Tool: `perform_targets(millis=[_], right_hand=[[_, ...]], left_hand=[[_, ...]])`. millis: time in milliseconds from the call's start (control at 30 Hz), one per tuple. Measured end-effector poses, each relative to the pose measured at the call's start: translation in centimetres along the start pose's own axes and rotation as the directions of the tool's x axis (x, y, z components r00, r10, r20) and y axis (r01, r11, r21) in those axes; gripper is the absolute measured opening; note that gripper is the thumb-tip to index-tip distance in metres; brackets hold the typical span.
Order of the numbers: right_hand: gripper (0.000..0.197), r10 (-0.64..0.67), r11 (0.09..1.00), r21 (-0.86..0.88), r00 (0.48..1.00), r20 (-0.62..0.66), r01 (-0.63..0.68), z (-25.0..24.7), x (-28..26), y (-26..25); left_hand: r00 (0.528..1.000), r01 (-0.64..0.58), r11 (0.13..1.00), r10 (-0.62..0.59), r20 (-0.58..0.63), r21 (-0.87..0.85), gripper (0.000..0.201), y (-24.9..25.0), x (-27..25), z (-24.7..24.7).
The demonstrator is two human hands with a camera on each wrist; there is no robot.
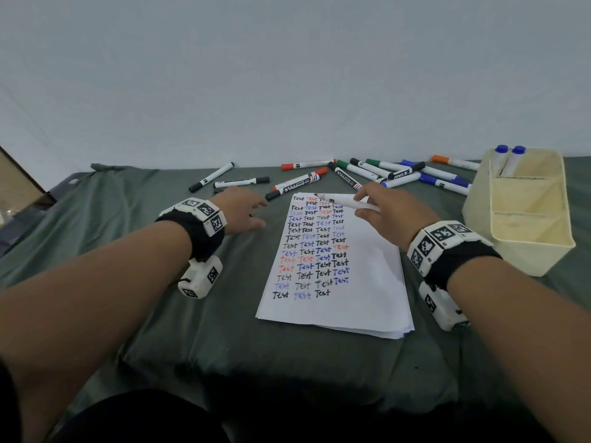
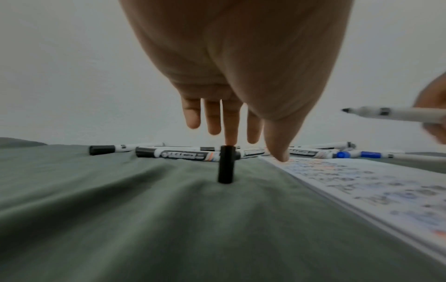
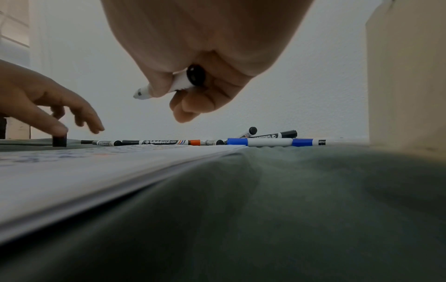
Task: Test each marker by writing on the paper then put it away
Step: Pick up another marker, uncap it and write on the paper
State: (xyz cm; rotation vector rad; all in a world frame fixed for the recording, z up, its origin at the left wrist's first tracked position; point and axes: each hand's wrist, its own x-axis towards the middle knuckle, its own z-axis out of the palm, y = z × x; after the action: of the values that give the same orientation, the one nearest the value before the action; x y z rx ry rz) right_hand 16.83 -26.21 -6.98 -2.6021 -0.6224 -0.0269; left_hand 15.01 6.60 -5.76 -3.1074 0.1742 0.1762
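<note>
My right hand (image 1: pixel 364 206) grips an uncapped white marker (image 1: pixel 345 202) above the top of the paper (image 1: pixel 351 282), its black tip pointing left. In the right wrist view the marker (image 3: pixel 178 84) sits between the thumb and curled fingers. A sheet filled with rows of "Test" in black, blue and red lies in the middle. Left of the paper a black cap (image 2: pixel 226 164) stands upright on the cloth. My left hand (image 2: pixel 241 141) hovers over it, fingers straight and pointing down, holding nothing. From the right wrist view the thumb looks to touch the cap (image 3: pixel 59 140).
Several loose markers (image 1: pixel 383 174) lie along the back of the green cloth (image 1: pixel 192 314), black ones (image 1: pixel 241 182) just beyond my left hand. A cream organizer (image 1: pixel 479 215) stands at the right with two blue-capped markers (image 1: pixel 508 156) in its far compartment.
</note>
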Motion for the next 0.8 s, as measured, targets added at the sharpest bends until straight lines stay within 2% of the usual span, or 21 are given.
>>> perform_targets(millis=[67, 133, 233, 300, 400, 467, 533, 633, 700, 733, 767, 800], right_hand=[[0.019, -0.003, 1.0, 0.007, 1.0, -0.004, 0.003, -0.1, -0.1, 0.0], [0.018, -0.019, 1.0, 0.016, 1.0, -0.006, 0.019, -0.2, -0.2, -0.1], [0.018, -0.056, 0.998, 0.037, 0.998, -0.026, 0.057, -0.1, -0.3, -0.1], [0.02, -0.094, 0.995, 0.016, 0.995, -0.026, 0.095, 0.0, -0.3, 0.0], [0.026, -0.115, 0.993, -0.032, 0.993, 0.003, 0.115, 0.0, -0.2, 0.1], [0.039, -0.103, 0.994, -0.019, 0.994, 0.024, 0.103, 0.0, -0.3, 0.0], [0.046, -0.092, 0.994, 0.052, 0.996, -0.016, 0.093, -0.3, -0.5, -0.1], [0.026, -0.032, 0.957, 0.282, 0.988, -0.152, 0.074, -1.1, -0.9, 0.0], [0.015, 0.093, 0.84, 0.542, 0.977, -0.189, 0.025, -1.6, -1.7, 0.0], [0.011, 0.166, 0.736, 0.677, 0.967, -0.195, 0.01, -1.6, -2.3, -0.1], [0.01, 0.246, 0.583, 0.812, 0.953, -0.176, 0.0, -1.4, -2.9, -0.2], [0.013, 0.322, 0.386, 0.923, 0.939, -0.12, -0.014, -1.1, -3.6, -0.4]], left_hand=[[0.993, -0.07, 0.994, 0.077, -0.084, 0.087, 0.061, 1.6, -0.4, -0.1], [0.988, -0.133, 0.983, 0.142, -0.063, 0.128, 0.078, 3.8, -1.2, 0.4], [0.977, -0.15, 0.985, 0.134, 0.164, 0.086, 0.113, 6.4, -2.7, 2.3], [0.951, -0.141, 0.988, 0.12, 0.286, 0.055, 0.127, 7.2, -3.4, 3.5], [0.918, -0.118, 0.993, 0.108, 0.381, 0.003, 0.129, 7.6, -3.6, 4.4], [0.914, -0.109, 0.994, 0.101, 0.393, -0.002, 0.13, 7.7, -3.7, 4.5], [0.915, -0.11, 0.994, 0.103, 0.39, -0.006, 0.129, 7.8, -3.7, 4.5], [0.914, -0.103, 0.994, 0.106, 0.392, -0.029, 0.128, 7.8, -3.8, 4.4], [0.917, -0.096, 0.994, 0.106, 0.385, -0.044, 0.129, 7.7, -3.8, 4.5], [0.918, -0.093, 0.994, 0.105, 0.382, -0.048, 0.131, 7.8, -3.8, 4.6], [0.919, -0.093, 0.995, 0.104, 0.38, -0.048, 0.135, 7.8, -3.9, 4.6], [0.92, -0.093, 0.995, 0.103, 0.379, -0.044, 0.139, 7.9, -3.9, 4.6]])
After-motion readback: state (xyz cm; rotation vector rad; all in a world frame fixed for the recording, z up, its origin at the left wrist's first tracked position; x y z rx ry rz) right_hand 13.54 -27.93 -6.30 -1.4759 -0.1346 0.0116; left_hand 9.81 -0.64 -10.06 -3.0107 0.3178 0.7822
